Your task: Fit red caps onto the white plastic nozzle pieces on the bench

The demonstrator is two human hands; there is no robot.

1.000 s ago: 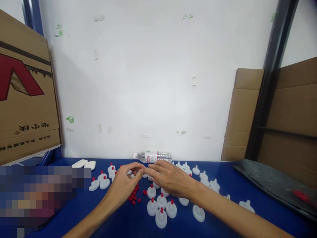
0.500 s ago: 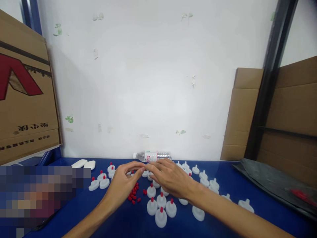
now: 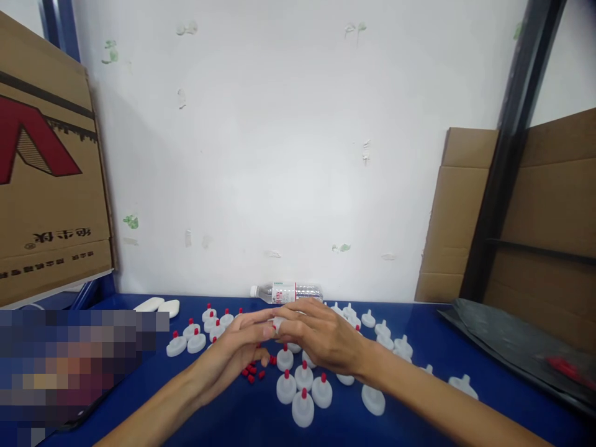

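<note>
My two hands meet over the middle of a blue table (image 3: 419,347). My right hand (image 3: 321,335) curls its fingers round a white plastic cap (image 3: 279,323). My left hand (image 3: 237,354) has its fingertips against the same cap from the left. Just under the hands lies a small heap of loose red plugs (image 3: 252,371). In front of them stand white caps with red plugs fitted (image 3: 302,397). More plugged caps (image 3: 195,338) stand to the left. White caps without plugs (image 3: 386,338) lie to the right.
A clear water bottle (image 3: 286,292) lies on its side at the wall behind the hands. Two white oblong pieces (image 3: 158,306) lie at the back left. A cardboard box (image 3: 46,174) stands on the left, flat cardboard (image 3: 544,205) and a dark sheet (image 3: 512,347) on the right.
My hands have closed together and lifted a white cap between them. The left hand has turned more palm-up, away from the red plugs.
</note>
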